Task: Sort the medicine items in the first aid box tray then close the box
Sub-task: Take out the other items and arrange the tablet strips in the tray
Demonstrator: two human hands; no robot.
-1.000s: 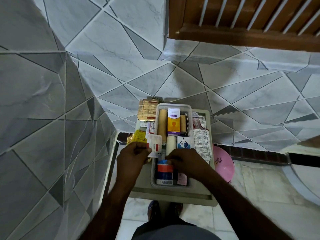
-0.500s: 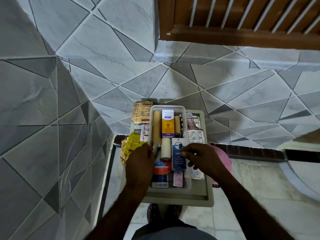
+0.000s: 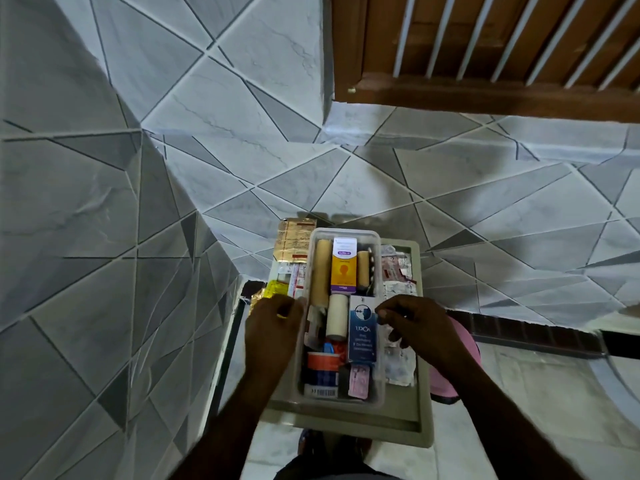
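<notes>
I see the tray (image 3: 347,232) seated in the box (image 3: 424,415), near centre. Left hand (image 3: 273,329) curled over the tray's left rim; I cannot tell if it grasps anything. Right hand (image 3: 417,329) curled at the right edge of the carton (image 3: 362,337) lying in the tray; grip unclear.

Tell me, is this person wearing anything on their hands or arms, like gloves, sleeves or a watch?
The left hand and right hand are bare: no gloves, rings, watch or bracelet show. The left forearm and right forearm are uncovered down to the bottom edge of the picture, with no sleeve in view.
</notes>
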